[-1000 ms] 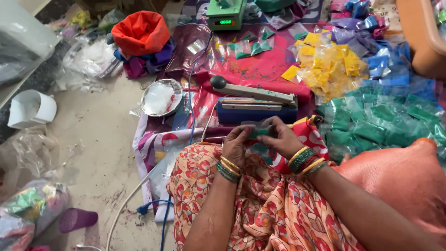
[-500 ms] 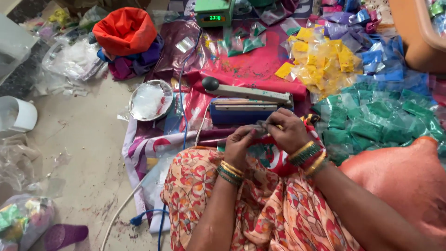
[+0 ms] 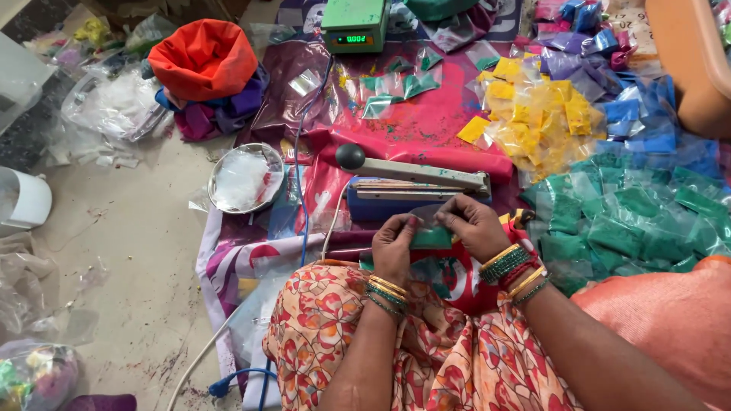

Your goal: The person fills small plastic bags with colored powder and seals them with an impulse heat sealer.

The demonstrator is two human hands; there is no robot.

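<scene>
Centre frame: left hand (image 3: 394, 245) and right hand (image 3: 476, 227) both pinch a small green packet (image 3: 431, 238), fingers clamped on its ends, just below the blue heat sealer (image 3: 411, 190). Looks mid-sealing; next, its open edge needs laying squarely under the sealer's bar.

bright even daylight, soft shadows, sharp

The left hand (image 3: 394, 245) and right hand (image 3: 474, 225) cover most of the small green packet (image 3: 432, 237), so its contents cannot be told. The orange sack (image 3: 670, 320) runs off the right edge. The scale (image 3: 355, 24) is cut by the top edge, its display too small to read.
</scene>
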